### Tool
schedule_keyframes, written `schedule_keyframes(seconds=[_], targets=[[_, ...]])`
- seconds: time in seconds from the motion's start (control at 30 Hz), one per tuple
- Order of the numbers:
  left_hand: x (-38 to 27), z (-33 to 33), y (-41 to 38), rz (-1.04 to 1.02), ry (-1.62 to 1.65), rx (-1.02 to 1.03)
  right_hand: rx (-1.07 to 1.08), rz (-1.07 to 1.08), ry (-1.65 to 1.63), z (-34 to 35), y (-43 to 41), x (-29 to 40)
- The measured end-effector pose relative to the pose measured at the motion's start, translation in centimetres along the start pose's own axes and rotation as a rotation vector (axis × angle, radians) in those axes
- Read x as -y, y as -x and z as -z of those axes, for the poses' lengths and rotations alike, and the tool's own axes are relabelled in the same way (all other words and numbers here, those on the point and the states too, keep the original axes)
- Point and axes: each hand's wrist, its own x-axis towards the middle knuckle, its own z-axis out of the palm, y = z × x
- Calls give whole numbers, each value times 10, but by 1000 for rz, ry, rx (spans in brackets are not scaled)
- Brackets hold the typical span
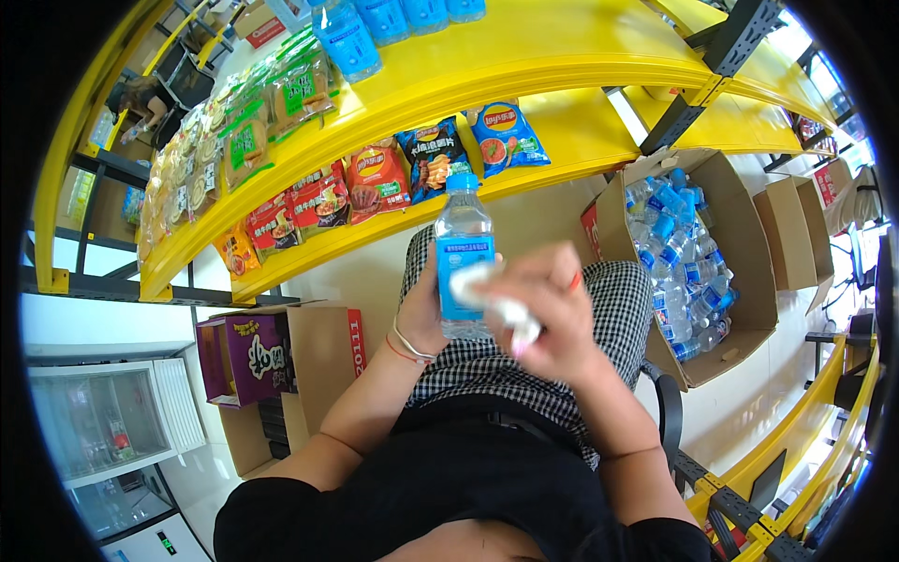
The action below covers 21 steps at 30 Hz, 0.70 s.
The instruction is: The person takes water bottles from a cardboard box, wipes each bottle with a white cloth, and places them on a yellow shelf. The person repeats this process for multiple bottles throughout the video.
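Note:
A clear plastic water bottle [463,239] with a blue cap and a blue label stands upright above my lap. My left hand [421,302] grips it from the left side, low on its body. A crumpled white tissue or cloth [516,316] is in my right hand [548,309], which is blurred and lies over the bottle's label from the right. Part of the tissue covers the label's lower half. Beyond the bottle, on the lower yellow shelf, lie a dark chip bag [432,158] and a red chip bag [377,179].
More blue-labelled bottles [348,42] and packaged snacks [246,140] stand on the upper yellow shelf [506,63]. An open carton [751,281] of plastic bottles is at the right. Boxes [319,358] sit at the left, near a glass-fronted cabinet [105,414]. Another person [140,105] is at the far upper left.

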Motion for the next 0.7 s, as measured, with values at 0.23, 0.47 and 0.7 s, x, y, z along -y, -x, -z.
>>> schedule_keyframes(seconds=[0.23, 0.47, 0.7], targets=[[6, -30, 3, -117, -158, -232, -88, -126, 29, -34, -24, -35], [-12, -17, -1, -163, -172, -252, -8, -339, -57, -54, 38, -13], [-49, -53, -39, -368, -357, -196, 26, -436, -2, -42, -22, -32]])
